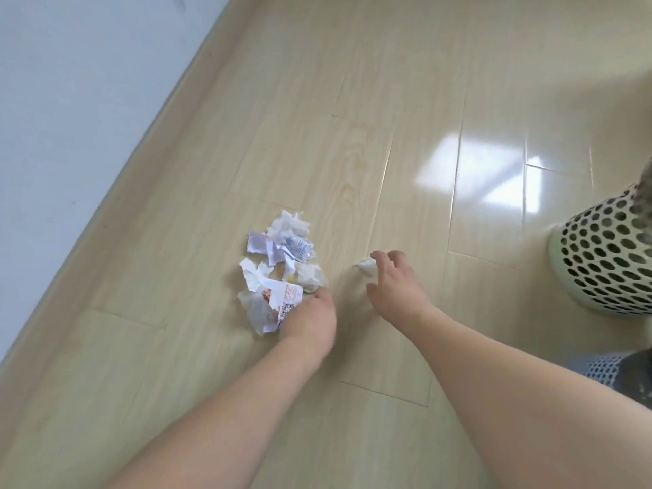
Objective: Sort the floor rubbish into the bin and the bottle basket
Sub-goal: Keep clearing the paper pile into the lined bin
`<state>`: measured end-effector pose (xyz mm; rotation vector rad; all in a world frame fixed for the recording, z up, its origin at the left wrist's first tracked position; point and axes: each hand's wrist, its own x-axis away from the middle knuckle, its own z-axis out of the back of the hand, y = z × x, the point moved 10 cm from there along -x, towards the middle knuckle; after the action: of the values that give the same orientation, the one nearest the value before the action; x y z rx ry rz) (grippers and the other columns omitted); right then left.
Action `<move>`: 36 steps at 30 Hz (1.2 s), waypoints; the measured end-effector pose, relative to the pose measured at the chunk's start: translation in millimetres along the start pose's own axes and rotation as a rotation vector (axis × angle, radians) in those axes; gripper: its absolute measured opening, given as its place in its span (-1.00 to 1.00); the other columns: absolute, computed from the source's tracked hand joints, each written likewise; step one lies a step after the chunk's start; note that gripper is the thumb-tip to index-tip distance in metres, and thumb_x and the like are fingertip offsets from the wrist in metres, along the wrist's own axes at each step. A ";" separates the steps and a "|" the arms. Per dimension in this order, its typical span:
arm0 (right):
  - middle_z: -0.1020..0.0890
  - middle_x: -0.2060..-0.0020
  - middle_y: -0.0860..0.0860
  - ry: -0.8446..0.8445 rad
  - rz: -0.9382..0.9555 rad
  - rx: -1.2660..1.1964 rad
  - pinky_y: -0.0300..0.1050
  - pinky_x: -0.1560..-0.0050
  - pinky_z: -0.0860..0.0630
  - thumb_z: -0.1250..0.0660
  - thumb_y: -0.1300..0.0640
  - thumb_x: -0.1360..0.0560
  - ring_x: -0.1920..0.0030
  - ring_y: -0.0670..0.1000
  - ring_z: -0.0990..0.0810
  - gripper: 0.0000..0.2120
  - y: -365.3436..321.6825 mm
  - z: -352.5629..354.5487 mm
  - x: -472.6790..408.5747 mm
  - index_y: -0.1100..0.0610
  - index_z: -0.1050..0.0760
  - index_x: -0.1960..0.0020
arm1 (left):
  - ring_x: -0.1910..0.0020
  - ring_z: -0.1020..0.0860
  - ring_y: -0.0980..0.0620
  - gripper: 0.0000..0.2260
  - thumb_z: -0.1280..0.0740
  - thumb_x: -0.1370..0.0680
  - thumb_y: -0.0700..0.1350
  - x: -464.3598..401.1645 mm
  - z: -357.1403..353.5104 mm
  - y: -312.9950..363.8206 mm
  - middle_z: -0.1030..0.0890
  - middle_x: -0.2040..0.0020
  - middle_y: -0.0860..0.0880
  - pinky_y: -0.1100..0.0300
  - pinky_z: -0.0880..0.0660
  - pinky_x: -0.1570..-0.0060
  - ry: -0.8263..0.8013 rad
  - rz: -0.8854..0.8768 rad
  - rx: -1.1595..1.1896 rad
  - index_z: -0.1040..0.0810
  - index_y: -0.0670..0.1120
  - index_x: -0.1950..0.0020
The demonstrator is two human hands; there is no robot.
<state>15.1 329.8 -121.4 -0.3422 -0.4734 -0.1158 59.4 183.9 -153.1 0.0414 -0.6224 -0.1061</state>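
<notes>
1. A pale wall [53, 100] is seen at the far left, met by a light skirting board [148, 142] that runs diagonally down to the bottom-left corner.
2. A pile of crumpled paper scraps [278, 255] is found on the wood-look floor [317, 100], left of centre; torn printed wrappers and white tissue are mixed in it, and the print is too small to be read.
3. The left hand [310, 317] is laid on the near edge of the pile. Its fingers are turned under and hidden by the back of the hand, so it cannot be told whether a printed scrap [282, 298] is gripped or only touched.
4. A small white paper wad [367, 268] lies apart from the pile, just to its right, partly covered by the right hand [391, 287], whose fingers are spread and loosely bent over it, nothing being held.
5. A perforated pale-green basket [607, 262] stands on the floor at the right edge; it is cut off by the frame and its contents are not shown.
6. A second mesh container [599, 368] is glimpsed below it, mostly hidden behind the right forearm.
</notes>
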 end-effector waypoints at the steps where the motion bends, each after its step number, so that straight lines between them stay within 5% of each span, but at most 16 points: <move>1: -0.33 -0.27 0.11 -0.003 0.023 0.052 -0.01 -0.13 -0.38 -0.15 0.23 -0.53 -0.17 0.18 -0.39 -0.58 -3.5 -5.6 -5.9 0.13 -0.26 -0.39 | -0.03 -0.62 -0.16 -0.57 -0.19 -0.55 -0.30 -2.6 -4.9 -1.5 -0.61 -0.09 -0.19 0.07 -0.44 0.21 -0.003 0.010 0.012 -0.21 -0.31 -0.42; 5: -0.48 -0.10 0.15 -0.023 -0.040 -0.025 -0.07 0.06 -0.33 -0.12 0.28 -0.55 -0.07 0.17 -0.47 -0.82 4.6 -30.5 -7.3 0.20 -0.38 -0.13 | 0.02 -0.60 -0.18 -0.60 -0.17 -0.61 -0.22 -3.6 -8.0 -7.7 -0.61 -0.06 -0.17 0.11 -0.43 0.16 0.003 0.011 0.131 -0.24 -0.19 -0.44; 9: -0.54 -0.01 0.14 -0.129 -0.132 -0.186 -0.13 0.20 -0.40 -0.12 0.28 -0.55 0.06 0.16 -0.54 -0.83 20.5 -39.9 21.8 0.22 -0.43 -0.09 | 0.05 -0.54 -0.11 -0.90 -0.16 -0.60 -0.14 7.3 0.0 -17.3 -0.56 0.07 -0.06 0.12 -0.44 0.10 -0.090 0.026 0.179 -0.43 -0.10 -0.07; 13: -0.55 0.11 0.10 -0.059 -0.159 -0.298 -0.16 0.38 -0.31 -0.08 0.27 -0.51 0.24 0.09 -0.46 -0.83 49.6 16.6 71.4 0.21 -0.43 -0.01 | 0.12 -0.54 -0.02 -0.87 -0.18 -0.57 -0.11 33.2 47.0 22.8 -0.59 0.04 -0.02 0.18 -0.44 0.20 -0.138 -0.096 0.247 -0.51 -0.03 0.08; 22: -0.59 0.13 0.06 0.412 -0.383 -0.324 -0.06 0.14 -0.46 -0.19 0.20 -0.52 0.08 0.12 -0.52 -0.91 214.0 219.7 257.4 0.14 -0.48 0.08 | 0.21 -0.50 0.00 -0.88 -0.23 -0.53 -0.13 149.9 189.0 259.9 -0.59 0.17 -0.01 0.23 -0.36 0.31 0.056 -0.504 0.363 -0.54 -0.06 0.14; 25: -0.59 0.12 0.10 0.415 -0.538 -0.364 0.04 0.05 -0.55 -0.19 0.23 -0.52 0.10 0.12 -0.55 -0.91 274.7 221.9 321.3 0.13 -0.46 0.08 | 0.18 -0.54 -0.05 -0.90 -0.27 -0.51 -0.14 187.9 183.9 336.6 -0.57 0.22 -0.01 0.20 -0.40 0.26 0.057 -0.590 0.400 -0.53 -0.05 0.20; 29: -0.60 -0.06 0.14 0.267 -0.626 -0.415 -0.07 0.01 -0.53 -0.23 0.21 -0.52 -0.05 0.13 -0.58 -0.81 315.5 202.7 367.3 0.18 -0.47 -0.13 | 0.13 -0.59 -0.09 -0.90 -0.28 -0.52 -0.12 215.9 143.6 397.4 -0.61 0.14 -0.07 0.17 -0.51 0.25 -0.029 -0.567 0.360 -0.57 -0.10 0.08; 33: -0.53 -0.24 0.12 0.202 -0.560 -0.437 -0.16 -0.06 -0.46 -0.17 0.26 -0.54 -0.20 0.11 -0.52 -0.64 313.8 204.6 382.5 0.19 -0.41 -0.33 | -0.04 -0.58 -0.12 -0.69 -0.21 -0.46 -0.25 234.5 131.9 413.5 -0.59 -0.09 -0.09 0.07 -0.58 -0.01 -0.079 -0.561 0.256 -0.55 -0.13 -0.17; 36: -0.56 -0.17 0.11 0.219 -0.527 -0.456 -0.20 0.09 -0.44 -0.18 0.24 -0.57 -0.03 0.05 -0.53 -0.72 302.0 216.7 387.6 0.16 -0.45 -0.27 | 0.04 -0.58 -0.09 -0.73 -0.20 -0.45 -0.25 241.5 161.7 395.5 -0.60 0.02 -0.10 0.12 -0.57 0.04 -0.059 -0.550 0.242 -0.57 -0.11 -0.08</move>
<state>322.2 676.4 150.4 -0.6375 -0.3065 -0.7741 194.2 548.8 146.1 0.4457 -0.6674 -0.5647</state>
